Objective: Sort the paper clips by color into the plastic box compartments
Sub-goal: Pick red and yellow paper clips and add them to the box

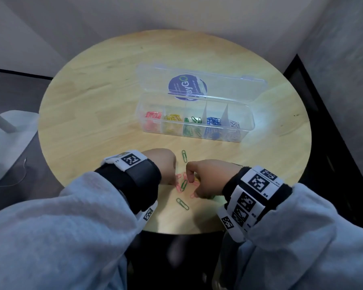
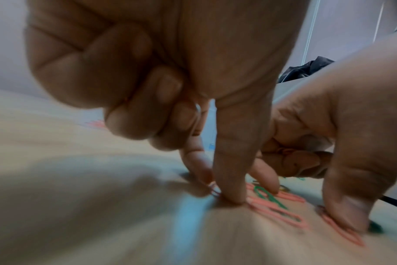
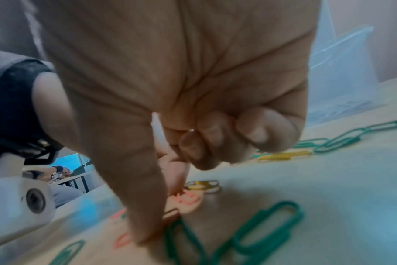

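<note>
A clear plastic box (image 1: 253,122) stands open at mid-table. Its compartments hold pink, yellow, green, blue and white clips, one colour each. Loose pink clips (image 1: 178,186) and a green clip (image 1: 184,185) lie near the front edge, between my hands. My left hand (image 2: 215,190) has thumb and forefinger tips together on the table, pinching the end of a pale pink clip, with the other fingers curled. My right hand (image 1: 192,187) spreads thumb and forefinger down onto pink clips (image 3: 186,197). The right thumb (image 2: 347,206) presses on one of them.
The round wooden table (image 1: 105,114) stands in a corner between walls. More green clips lie loose: one (image 1: 184,155) beyond the hands, one (image 1: 182,204) nearer me. Yellow clips (image 3: 283,155) lie by my right hand. The box lid (image 1: 218,84) leans back.
</note>
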`<state>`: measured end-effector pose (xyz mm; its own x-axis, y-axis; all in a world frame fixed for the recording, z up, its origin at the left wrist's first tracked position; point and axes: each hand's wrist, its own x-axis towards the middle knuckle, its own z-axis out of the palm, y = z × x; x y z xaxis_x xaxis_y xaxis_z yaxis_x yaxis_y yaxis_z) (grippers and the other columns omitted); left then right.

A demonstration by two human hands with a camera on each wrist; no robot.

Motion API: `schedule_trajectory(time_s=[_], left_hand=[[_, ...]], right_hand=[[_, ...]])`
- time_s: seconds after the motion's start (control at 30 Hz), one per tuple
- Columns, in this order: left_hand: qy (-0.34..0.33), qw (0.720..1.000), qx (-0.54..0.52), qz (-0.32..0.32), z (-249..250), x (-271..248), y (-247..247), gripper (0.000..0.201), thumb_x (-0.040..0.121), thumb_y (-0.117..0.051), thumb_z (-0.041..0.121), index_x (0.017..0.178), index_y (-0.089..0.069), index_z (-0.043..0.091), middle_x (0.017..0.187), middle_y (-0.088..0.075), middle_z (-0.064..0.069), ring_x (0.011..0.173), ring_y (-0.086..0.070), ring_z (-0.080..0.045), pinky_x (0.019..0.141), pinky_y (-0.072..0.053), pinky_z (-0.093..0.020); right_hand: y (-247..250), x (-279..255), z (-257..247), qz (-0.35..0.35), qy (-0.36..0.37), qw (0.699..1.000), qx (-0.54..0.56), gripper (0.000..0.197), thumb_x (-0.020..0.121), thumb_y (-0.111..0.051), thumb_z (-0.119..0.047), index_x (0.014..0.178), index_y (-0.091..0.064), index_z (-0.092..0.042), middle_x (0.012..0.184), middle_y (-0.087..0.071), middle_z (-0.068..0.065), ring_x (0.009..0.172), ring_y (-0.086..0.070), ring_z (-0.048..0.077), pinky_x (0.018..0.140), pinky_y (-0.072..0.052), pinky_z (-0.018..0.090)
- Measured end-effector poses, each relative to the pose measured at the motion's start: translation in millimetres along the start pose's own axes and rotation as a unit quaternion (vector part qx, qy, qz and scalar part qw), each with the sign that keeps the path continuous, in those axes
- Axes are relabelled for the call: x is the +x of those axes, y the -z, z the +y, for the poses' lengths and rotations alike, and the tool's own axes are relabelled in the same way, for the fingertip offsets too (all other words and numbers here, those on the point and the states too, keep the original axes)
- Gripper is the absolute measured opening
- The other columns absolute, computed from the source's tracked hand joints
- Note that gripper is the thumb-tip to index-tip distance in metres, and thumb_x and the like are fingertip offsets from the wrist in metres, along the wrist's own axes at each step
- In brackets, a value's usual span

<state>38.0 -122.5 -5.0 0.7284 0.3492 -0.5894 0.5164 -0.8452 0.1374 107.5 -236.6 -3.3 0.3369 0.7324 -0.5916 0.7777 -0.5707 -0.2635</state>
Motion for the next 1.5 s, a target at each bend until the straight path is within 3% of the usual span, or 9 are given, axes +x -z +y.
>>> schedule_trajectory(time_s=[0.13,0.37,0.57,0.8,1.07,1.17,1.3,1.4,1.5], left_hand=[[0.009,0.999,-0.013,0.036,-1,0,5,0.023,0.086,-0.059,0.027,0.103,-0.064,0.012,0.095,-0.064,-0.005,0.079,-0.052,-0.02,0.057,-0.035,-0.025],[-0.014,0.999,0.028,0.015,0,-1,1,0.041,0.07,-0.075,0.041,0.094,-0.048,0.021,0.087,-0.054,0.004,0.081,-0.051,-0.018,0.054,-0.031,-0.026],[-0.042,0.999,0.028,0.021,3,-3,2,0.018,0.079,-0.07,0.03,0.087,-0.054,0.026,0.068,-0.045,0.009,0.067,-0.045,-0.011,0.048,-0.026,-0.023],[-0.029,0.999,0.043,-0.002,5,-3,0,0.02,0.084,-0.063,0.03,0.099,-0.068,0.017,0.084,-0.06,0.003,0.076,-0.052,-0.017,0.051,-0.033,-0.021],[-0.037,0.994,-0.095,-0.036,-14,-5,15,0.016,0.077,-0.067,0.027,0.064,-0.06,0.021,0.063,-0.059,0.007,0.063,-0.052,-0.012,0.063,-0.042,-0.023],[-0.042,0.962,-0.267,-0.044,-24,-5,28,0.02,0.076,-0.067,0.018,0.057,-0.057,0.02,0.062,-0.056,0.002,0.053,-0.046,-0.011,0.053,-0.038,-0.02],[-0.038,0.865,-0.499,-0.048,-25,-4,35,0.027,0.078,-0.044,-0.003,0.059,-0.044,0.015,0.053,-0.051,-0.002,0.037,-0.038,-0.006,0.036,-0.026,-0.011],[-0.057,0.808,-0.582,-0.077,-21,-7,38,0.017,0.065,-0.045,0.001,0.06,-0.039,0.017,0.045,-0.046,0.002,0.036,-0.035,-0.006,0.034,-0.023,-0.01],[-0.075,0.765,-0.633,-0.096,-23,-9,38,0.013,0.056,-0.043,0.005,0.059,-0.041,0.018,0.048,-0.047,0.001,0.04,-0.036,-0.007,0.034,-0.025,-0.011]], right_hand=[[5,-2,3,0.026,0.011,1.0,0.002,0.022,0.08,-0.067,-0.019,0.088,-0.047,-0.02,0.068,-0.043,-0.009,0.074,-0.047,0.019,0.053,-0.035,0.026],[1,1,2,0.006,0.002,1.0,0.014,0.027,0.079,-0.069,-0.024,0.094,-0.046,-0.025,0.076,-0.056,-0.004,0.077,-0.056,0.022,0.063,-0.044,0.029],[6,4,0,0.005,0.002,1.0,0.007,0.012,0.083,-0.065,-0.017,0.085,-0.053,-0.02,0.081,-0.053,-0.003,0.079,-0.05,0.017,0.052,-0.033,0.02],[4,6,-1,-0.029,-0.02,0.999,0.026,0.011,0.078,-0.061,-0.005,0.078,-0.06,-0.015,0.075,-0.064,0.004,0.07,-0.059,0.02,0.059,-0.047,0.024],[25,-2,22,0.036,-0.009,0.986,0.16,0.011,0.076,-0.069,-0.018,0.068,-0.062,-0.021,0.068,-0.06,-0.007,0.062,-0.053,0.008,0.06,-0.045,0.022],[36,-4,37,0.057,-0.008,0.948,0.312,0.019,0.079,-0.071,-0.015,0.066,-0.058,-0.019,0.059,-0.06,-0.006,0.051,-0.05,0.008,0.056,-0.045,0.022],[42,-2,47,0.079,-0.005,0.843,0.531,0.02,0.085,-0.059,0.004,0.074,-0.054,-0.012,0.062,-0.057,0.002,0.051,-0.051,0.011,0.048,-0.045,0.02],[45,-2,46,0.076,0.002,0.774,0.629,0.016,0.089,-0.05,0.007,0.087,-0.058,-0.007,0.062,-0.053,0.003,0.053,-0.053,0.012,0.048,-0.049,0.018],[44,-1,43,0.071,-0.007,0.744,0.665,0.022,0.091,-0.042,0.006,0.083,-0.061,-0.004,0.063,-0.052,0.006,0.051,-0.057,0.012,0.049,-0.052,0.017]])
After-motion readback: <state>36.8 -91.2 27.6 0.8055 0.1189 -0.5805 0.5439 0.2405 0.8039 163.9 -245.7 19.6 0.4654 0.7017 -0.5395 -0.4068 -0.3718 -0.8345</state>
